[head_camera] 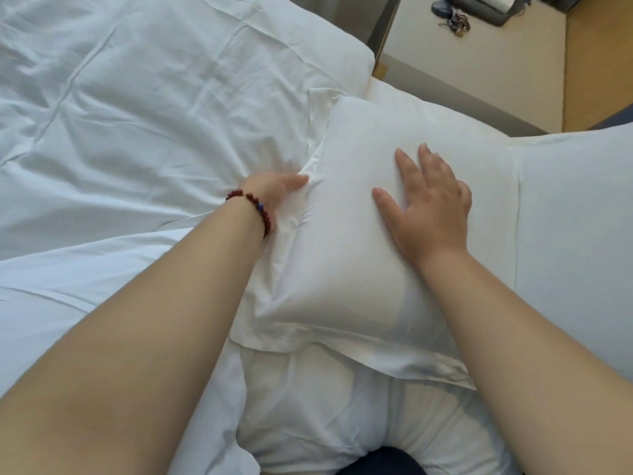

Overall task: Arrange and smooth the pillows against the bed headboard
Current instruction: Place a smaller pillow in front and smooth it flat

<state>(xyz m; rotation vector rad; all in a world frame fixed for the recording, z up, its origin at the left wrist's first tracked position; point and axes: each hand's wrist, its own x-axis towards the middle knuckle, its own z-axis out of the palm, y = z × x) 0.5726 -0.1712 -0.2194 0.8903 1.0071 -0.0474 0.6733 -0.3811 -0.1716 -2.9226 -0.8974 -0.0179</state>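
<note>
White pillow (pixel 342 241) beneath flat, empty right grip (pixel 431 207); left grip (pixel 270 195) at its edge, closure unclear.

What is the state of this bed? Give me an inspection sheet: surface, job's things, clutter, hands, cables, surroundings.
Surface: white duvet, creased, to the left of the pillows.
Job's things: middle pillow lies flat, its left flap rumpled; second pillow lies against its right side.
Clutter: bunch of keys on the bedside table.
Hands: right hand rests flat on the middle pillow with its fingers spread; left hand is at the pillow's left edge with its fingers hidden in the fabric; beaded bracelet on its wrist.
Cables: nothing seen.
Surroundings: wooden floor beyond the bedside table.
</note>
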